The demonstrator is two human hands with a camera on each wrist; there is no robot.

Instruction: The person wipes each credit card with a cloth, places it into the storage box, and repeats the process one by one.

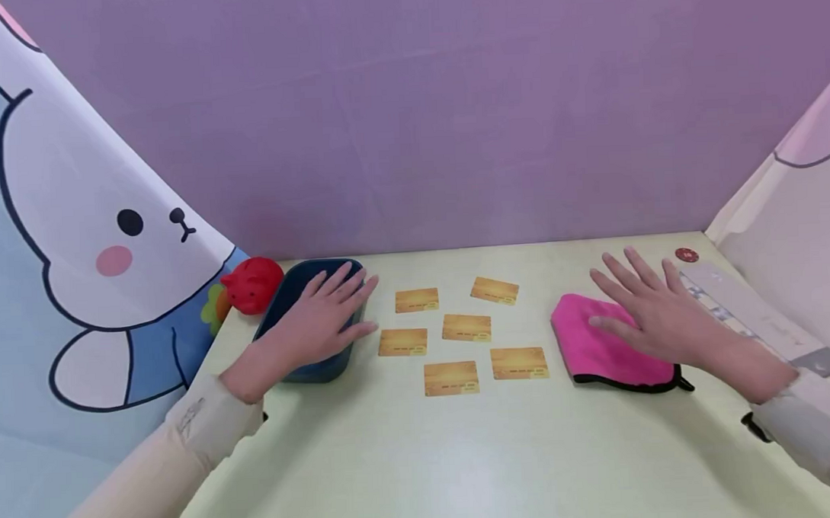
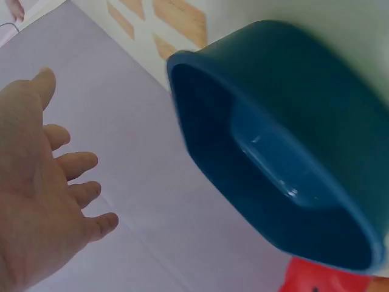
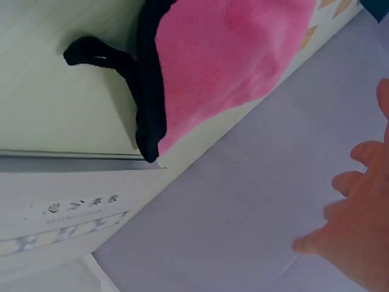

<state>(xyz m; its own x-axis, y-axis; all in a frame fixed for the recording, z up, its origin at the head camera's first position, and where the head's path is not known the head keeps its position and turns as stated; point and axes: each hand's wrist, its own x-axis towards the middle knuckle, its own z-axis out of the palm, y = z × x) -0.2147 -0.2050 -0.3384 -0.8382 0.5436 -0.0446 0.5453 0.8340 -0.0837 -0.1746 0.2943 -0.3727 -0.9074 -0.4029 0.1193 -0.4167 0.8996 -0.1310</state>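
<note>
The left hand [image 1: 319, 321] hangs above a blue tub [image 1: 323, 371], palm down, its fingers stretched out and parted, and it holds nothing; the left wrist view shows a gap between it and the tub. The right hand [image 1: 664, 311] is spread in the same way over a pink cloth [image 1: 586, 341], also with nothing in its fingers, and the right wrist view shows it apart from the cloth. The cloth has a black edge and a black loop at its corner, below the right wrist. Between the two hands, six orange cards [image 1: 467, 327] lie flat and apart on the pale table [image 1: 422, 457]. One sits just to the right of the left thumb, and another lies just left of the cloth under the right hand. To the left of the left hand, a red toy pig [image 1: 254, 284] stands beside the tub. A white box [image 1: 767, 308] lies to the right of the right hand, and a small red chip [image 1: 686, 255] is just beyond that hand's fingertips. A purple sheet [image 1: 451, 120] hangs beyond both hands, and a rabbit print [image 1: 76, 179] shows to the left of the left arm.
</note>
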